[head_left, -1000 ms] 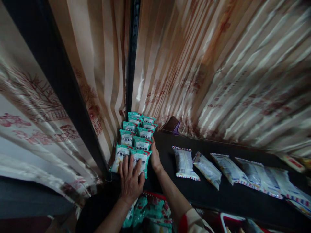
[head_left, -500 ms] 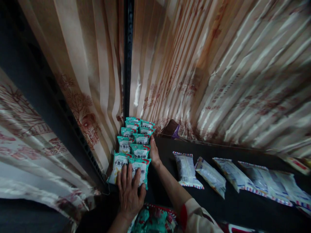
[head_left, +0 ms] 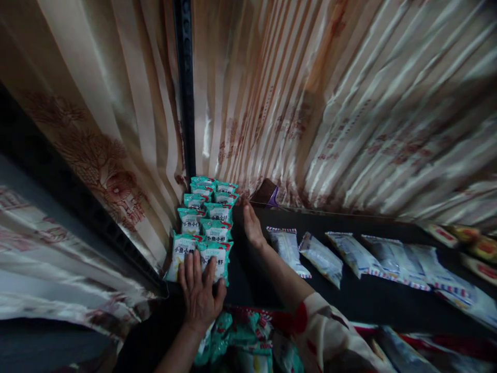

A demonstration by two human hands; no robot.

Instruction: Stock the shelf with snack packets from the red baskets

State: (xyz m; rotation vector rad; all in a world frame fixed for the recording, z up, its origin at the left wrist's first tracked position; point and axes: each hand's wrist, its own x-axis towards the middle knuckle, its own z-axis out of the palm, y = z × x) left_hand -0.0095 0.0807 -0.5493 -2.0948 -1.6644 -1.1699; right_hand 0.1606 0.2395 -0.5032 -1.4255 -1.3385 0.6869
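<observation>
Two rows of teal-and-white snack packets (head_left: 216,231) stand upright, one behind another, in the shelf's left corner. My left hand (head_left: 200,295) lies with its fingers spread against the faces of the two front packets, covering part of their print. To the right of the rows, my right hand (head_left: 253,226) is held on edge with its fingers stretched out. A gap shows between it and the packets, and nothing is in it.
White packets with striped ends (head_left: 285,251) lie along the dark shelf (head_left: 248,285) to the right. Below the shelf edge is a container with more teal packets (head_left: 248,331). A black perforated post (head_left: 185,88) and curtains (head_left: 248,119) border the corner. A brown-purple item (head_left: 266,192) rests by the back curtain.
My right hand has come away from the side of the rows, opening a gap there. My left hand stays against the front packets. The view has shifted somewhat to the right.
</observation>
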